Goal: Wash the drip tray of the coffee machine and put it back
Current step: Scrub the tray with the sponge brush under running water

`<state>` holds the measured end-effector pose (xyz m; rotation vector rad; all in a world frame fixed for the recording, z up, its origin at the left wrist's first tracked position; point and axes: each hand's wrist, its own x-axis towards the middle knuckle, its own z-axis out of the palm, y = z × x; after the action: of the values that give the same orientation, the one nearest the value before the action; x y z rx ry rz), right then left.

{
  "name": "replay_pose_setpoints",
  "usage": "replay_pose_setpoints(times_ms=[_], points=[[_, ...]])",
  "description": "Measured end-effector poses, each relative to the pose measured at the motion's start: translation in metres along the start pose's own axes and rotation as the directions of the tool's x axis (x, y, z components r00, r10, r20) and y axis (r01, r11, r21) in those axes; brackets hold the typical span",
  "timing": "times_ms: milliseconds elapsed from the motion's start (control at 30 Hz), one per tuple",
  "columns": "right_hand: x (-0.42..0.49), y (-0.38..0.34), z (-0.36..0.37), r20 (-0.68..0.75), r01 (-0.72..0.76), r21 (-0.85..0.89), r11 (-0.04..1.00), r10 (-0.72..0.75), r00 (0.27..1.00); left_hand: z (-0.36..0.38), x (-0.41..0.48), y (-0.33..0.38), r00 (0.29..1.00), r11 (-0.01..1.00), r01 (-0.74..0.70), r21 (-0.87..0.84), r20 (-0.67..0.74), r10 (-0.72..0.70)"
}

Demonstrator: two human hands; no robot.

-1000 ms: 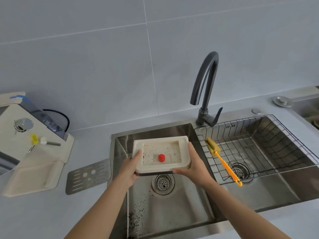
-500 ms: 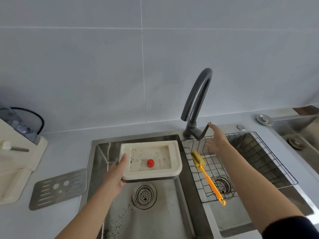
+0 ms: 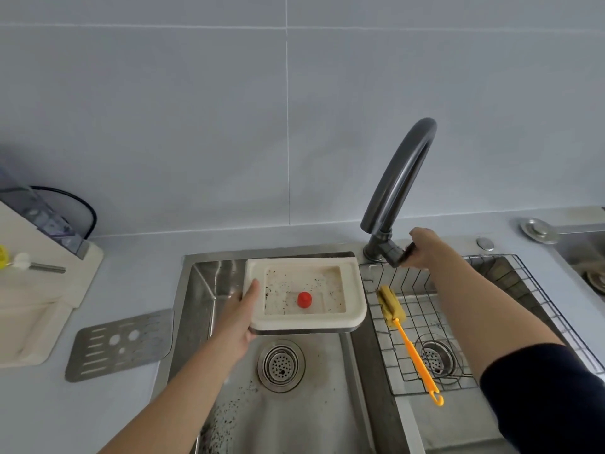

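A cream drip tray [image 3: 355,290] with a red float [image 3: 304,299] in its middle and dark coffee specks inside hangs level over the left sink basin [image 3: 294,404]. My left hand [image 3: 240,322] grips the tray's left edge, thumb on top. My right hand [image 3: 422,249] is closed on the lever of the dark curved faucet [image 3: 401,188]. No water runs. The cream coffee machine [image 3: 36,290] stands at the far left, and the tray's metal grate [image 3: 119,345] lies flat on the counter beside it.
A wire rack [image 3: 458,322] sits in the right basin with a yellow sponge brush on an orange handle [image 3: 409,348] lying on it. Coffee grounds dot the left basin's floor near its drain [image 3: 281,365]. Another sink shows at the far right edge.
My right hand let go of the tray's right side, reached to the faucet and closed on its lever. The left hand now holds the tray alone. The view shifted right.
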<state>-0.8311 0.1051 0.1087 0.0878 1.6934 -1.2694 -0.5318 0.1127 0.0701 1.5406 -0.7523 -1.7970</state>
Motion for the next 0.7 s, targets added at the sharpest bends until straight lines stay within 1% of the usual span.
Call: replay_pose_setpoints(times_ms=[167, 300, 433, 700], points=[[0.007, 0.006, -0.001, -0.061, 0.084, -0.101, 0.991, -0.090, 0.994, 0.005, -0.001, -0.006, 0.999, 1.000, 0.014, -0.010, -0.029, -0.014], [0.006, 0.007, -0.002, -0.076, 0.111, -0.097, 0.989, -0.119, 0.990, 0.006, -0.001, -0.009, 0.999, 1.000, 0.025, 0.003, -0.024, -0.025], [0.007, 0.009, -0.005, -0.063, 0.118, -0.064, 0.991, -0.123, 0.990, 0.006, -0.001, -0.011, 1.000, 0.999, 0.026, 0.022, -0.006, -0.026], [0.002, 0.013, -0.007, -0.033, 0.134, -0.079, 0.988, -0.137, 0.990, 0.008, -0.004, -0.013, 0.999, 0.999, 0.036, 0.022, 0.001, -0.036]])
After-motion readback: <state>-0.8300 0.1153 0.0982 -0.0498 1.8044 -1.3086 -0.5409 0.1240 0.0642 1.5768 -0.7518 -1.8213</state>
